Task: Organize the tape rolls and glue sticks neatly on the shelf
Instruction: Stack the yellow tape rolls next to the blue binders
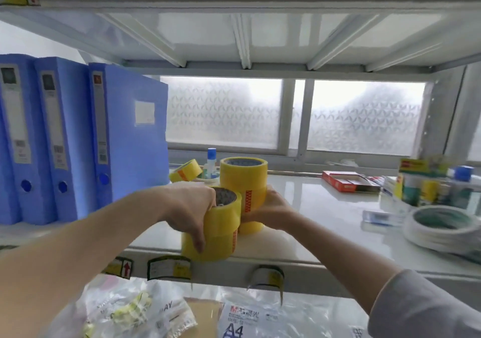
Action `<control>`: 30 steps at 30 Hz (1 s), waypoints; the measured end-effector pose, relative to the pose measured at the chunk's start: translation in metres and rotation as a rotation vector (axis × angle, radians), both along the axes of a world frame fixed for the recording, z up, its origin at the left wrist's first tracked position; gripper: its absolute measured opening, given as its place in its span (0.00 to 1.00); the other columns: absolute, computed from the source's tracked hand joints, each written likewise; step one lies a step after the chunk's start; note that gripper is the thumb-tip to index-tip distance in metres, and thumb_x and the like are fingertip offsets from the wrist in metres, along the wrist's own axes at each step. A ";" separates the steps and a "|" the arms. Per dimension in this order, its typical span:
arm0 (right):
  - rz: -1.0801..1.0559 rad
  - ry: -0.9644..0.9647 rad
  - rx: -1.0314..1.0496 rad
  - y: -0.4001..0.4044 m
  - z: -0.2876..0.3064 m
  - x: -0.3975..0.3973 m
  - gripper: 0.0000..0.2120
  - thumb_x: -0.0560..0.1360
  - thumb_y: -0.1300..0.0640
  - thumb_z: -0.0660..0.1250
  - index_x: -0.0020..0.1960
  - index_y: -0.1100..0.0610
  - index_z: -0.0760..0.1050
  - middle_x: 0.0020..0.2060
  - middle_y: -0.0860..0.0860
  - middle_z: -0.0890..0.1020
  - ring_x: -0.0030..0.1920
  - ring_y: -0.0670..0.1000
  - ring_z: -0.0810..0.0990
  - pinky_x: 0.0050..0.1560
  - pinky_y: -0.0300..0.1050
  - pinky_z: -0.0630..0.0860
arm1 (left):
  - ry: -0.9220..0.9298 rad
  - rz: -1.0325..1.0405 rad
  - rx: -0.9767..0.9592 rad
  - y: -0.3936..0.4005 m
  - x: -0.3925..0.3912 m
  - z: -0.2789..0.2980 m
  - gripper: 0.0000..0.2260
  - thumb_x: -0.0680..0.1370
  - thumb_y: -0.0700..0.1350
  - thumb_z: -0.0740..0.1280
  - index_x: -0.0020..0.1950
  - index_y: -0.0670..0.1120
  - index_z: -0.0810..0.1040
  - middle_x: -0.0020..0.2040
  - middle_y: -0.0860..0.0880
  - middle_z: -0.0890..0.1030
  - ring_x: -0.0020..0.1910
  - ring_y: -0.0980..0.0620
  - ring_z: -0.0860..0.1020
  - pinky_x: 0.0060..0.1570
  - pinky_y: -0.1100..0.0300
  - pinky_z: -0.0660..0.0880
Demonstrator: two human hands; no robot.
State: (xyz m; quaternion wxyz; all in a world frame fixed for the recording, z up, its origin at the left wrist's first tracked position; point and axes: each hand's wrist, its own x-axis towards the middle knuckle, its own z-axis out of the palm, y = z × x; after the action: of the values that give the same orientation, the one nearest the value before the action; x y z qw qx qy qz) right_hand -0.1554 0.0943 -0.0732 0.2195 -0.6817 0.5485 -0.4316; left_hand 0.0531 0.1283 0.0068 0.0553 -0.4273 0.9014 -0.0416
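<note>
1. Left hand (191,208) grips the top of a yellow tape stack (212,229) at the front edge of the shelf (325,215). The fingers curl over the top rim and the thumb runs down the side. It looks like two or three rolls stacked, hard to tell exactly.
2. Right hand (272,211) wraps around a second, taller tape stack (243,189) just behind and to the right of the first one. The two stacks are touching or nearly so, and both stand upright.
3. A loose tape roll (186,171) sits tilted further back, toward the rear edge of the shelf. A glue bottle (210,164) with a blue cap stands upright just beside it.
4. Three blue binders (62,139) stand upright at the left end of the shelf.
5. A red box (348,180) lies flat toward the back right, well apart from the stacks.
6. At the right end there's a coil of white cord (442,225), a small clear box (377,216) in front of it, and a blurry pile of packaged stuff (429,184) behind. I can't make out what's in it.
7. Below the shelf's front edge there are plastic bags (125,309) and a pack of A4 paper (244,322).
</note>
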 end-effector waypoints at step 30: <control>-0.521 0.274 0.226 0.025 0.028 -0.219 0.09 0.71 0.53 0.71 0.36 0.49 0.72 0.40 0.47 0.77 0.45 0.47 0.74 0.47 0.38 0.73 | 0.178 -0.204 -0.114 0.005 -0.264 -0.011 0.20 0.64 0.53 0.78 0.32 0.47 0.67 0.27 0.52 0.71 0.24 0.55 0.69 0.25 0.66 0.65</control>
State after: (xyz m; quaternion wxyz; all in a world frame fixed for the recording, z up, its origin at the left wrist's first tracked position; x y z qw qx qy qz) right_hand -0.3746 0.1194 -0.0453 0.0999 -0.5413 0.7738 -0.3135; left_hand -0.2114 0.1331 -0.0042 -0.0538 -0.3378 0.9378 -0.0603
